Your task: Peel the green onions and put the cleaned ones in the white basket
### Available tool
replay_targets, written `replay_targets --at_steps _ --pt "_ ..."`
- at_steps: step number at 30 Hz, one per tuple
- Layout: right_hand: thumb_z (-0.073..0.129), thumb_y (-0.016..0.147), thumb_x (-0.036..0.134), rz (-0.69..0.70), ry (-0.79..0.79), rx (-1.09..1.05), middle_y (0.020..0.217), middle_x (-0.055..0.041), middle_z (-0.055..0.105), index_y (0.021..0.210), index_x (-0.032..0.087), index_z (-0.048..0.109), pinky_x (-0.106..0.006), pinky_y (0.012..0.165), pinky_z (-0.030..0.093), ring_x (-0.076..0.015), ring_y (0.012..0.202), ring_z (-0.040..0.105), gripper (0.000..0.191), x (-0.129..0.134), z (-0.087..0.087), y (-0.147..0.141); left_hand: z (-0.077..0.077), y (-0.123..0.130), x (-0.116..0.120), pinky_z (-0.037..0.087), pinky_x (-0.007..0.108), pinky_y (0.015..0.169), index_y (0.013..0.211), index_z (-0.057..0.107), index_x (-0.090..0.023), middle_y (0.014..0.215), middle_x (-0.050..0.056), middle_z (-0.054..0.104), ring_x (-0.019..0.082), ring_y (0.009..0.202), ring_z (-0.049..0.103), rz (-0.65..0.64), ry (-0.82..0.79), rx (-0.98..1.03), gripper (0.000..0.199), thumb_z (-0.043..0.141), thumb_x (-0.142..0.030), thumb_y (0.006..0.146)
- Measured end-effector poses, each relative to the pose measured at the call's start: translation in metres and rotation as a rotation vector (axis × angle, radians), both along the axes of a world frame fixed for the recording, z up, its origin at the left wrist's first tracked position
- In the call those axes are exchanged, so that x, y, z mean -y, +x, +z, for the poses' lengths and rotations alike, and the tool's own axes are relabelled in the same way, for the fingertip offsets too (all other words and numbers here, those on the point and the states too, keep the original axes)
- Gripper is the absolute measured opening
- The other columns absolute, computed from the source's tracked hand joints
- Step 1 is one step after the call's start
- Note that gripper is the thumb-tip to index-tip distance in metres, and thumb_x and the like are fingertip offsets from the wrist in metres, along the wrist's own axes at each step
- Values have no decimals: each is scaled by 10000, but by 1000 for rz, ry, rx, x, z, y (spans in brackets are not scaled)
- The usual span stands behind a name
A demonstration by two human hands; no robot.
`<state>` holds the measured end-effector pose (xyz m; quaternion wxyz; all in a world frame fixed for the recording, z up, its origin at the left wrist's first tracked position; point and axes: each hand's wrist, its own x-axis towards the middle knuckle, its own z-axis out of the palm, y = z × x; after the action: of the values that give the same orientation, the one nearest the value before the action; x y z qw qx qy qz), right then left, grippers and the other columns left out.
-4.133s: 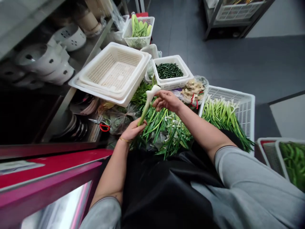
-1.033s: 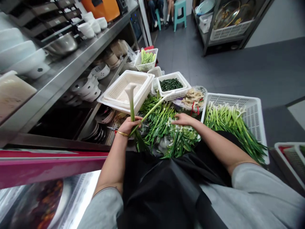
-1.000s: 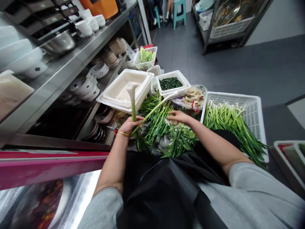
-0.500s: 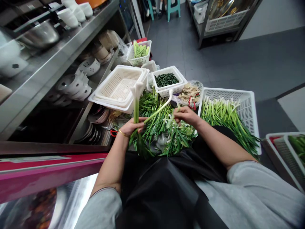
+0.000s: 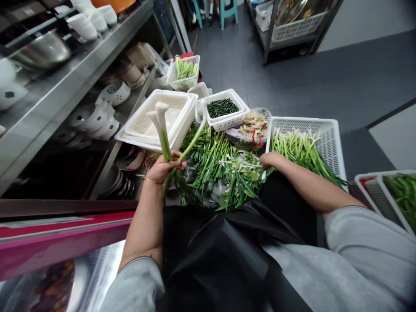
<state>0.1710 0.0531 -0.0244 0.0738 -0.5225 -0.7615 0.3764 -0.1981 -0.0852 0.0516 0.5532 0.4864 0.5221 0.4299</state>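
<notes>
Stalks in the Left Hand, with Surrounding Produce and Ware

Item one: white-ended stalks [image 5: 163,130], two thick ones side by side and upright, a thinner one slanting off to the right. We find them in the left hand [image 5: 166,168], its fingers wrapped round the green stems, a gold-toned bracelet [image 5: 154,180] at the wrist.

Item two: the right hand [image 5: 270,160], beside the near left corner of a large white crate [image 5: 321,124]. Its fingers turn away beneath the hand; we cannot tell whether they grip anything.

Between the hands we list heaped greens [image 5: 211,158] and loose trimmings [image 5: 242,177]. The crate holds spring onions [image 5: 295,149], white ends away from the wearer.

Beyond: stacked shallow baskets [image 5: 125,136]; a smaller basket [image 5: 227,125] of slender dark-green pods [image 5: 222,108]; a clear bag of tan produce [image 5: 253,123] with a red strip, any lettering too small for us to read.

Leftward: a steel shelf [image 5: 78,78] bearing a metal bowl [image 5: 45,50], perforated white pots [image 5: 94,119] below, and a red ledge [image 5: 107,215] whose pale strip [image 5: 48,222] we cannot make out.
</notes>
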Motion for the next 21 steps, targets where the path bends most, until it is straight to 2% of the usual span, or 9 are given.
replay_targets --at_steps 2,5,7,9,10,12,15,18,21 --pt "637 818 367 53 -36 -66 652 -92 644 943 101 678 -267 584 515 -161 588 618 297 -6 4 -32 -1 17 -5 468 251 527 832 573 -136 706 47 678 155 580 621 65 74 63 229 658 -157 620" --pt "547 895 388 100 17 -295 843 -61 688 1161 146 604 -220 623 519 -110 626 640 364 -23 23 -72 -7 30 -8 480 267 507 776 533 -159 600 -10 611 133 494 575 104 132 169 202 640 -160 604" --pt "582 878 391 102 28 -415 829 -47 688 1148 150 603 -208 612 514 -97 597 636 363 -39 29 -94 -15 25 -8 471 269 474 856 567 -166 525 -50 533 104 414 501 138 109 236 225 649 -238 660" --pt "613 861 371 69 -96 -420 732 -43 679 1064 129 628 -202 571 508 -98 546 622 316 -55 18 -115 -27 11 -6 456 266 442 994 598 -168 484 -73 471 86 361 435 219 77 275 324 634 -360 736" --pt "609 866 353 29 -182 -383 685 -44 670 1023 119 635 -201 547 505 -103 522 615 283 -62 4 -126 -35 1 -5 454 265 438 1021 610 -161 481 -71 465 84 357 432 271 58 275 359 629 -402 755" --pt "592 873 305 -72 -305 -255 641 -48 662 949 110 647 -205 523 506 -117 508 616 217 -76 -34 -149 -53 -18 -5 484 275 485 938 645 -133 527 -35 528 100 418 511 365 -3 249 329 674 -392 737" --pt "587 858 261 -164 -336 -45 654 -65 672 815 107 668 -217 576 523 -146 572 650 179 -89 -102 -190 -83 -39 -7 530 314 612 843 650 -111 673 38 644 159 597 633 409 -110 227 247 730 -279 680" --pt "604 837 291 -188 -360 69 662 -104 677 712 93 665 -242 693 532 -191 707 684 242 -93 -162 -234 -100 -48 -14 516 303 595 1044 630 -136 584 -18 587 114 504 562 365 -141 274 354 692 -250 715" --pt "640 801 330 -226 -398 137 676 -123 680 681 96 648 -268 777 522 -225 827 688 262 -94 -201 -267 -105 -53 -24 484 272 533 1105 620 -142 489 -69 457 81 430 456 316 -181 310 381 660 -276 750"
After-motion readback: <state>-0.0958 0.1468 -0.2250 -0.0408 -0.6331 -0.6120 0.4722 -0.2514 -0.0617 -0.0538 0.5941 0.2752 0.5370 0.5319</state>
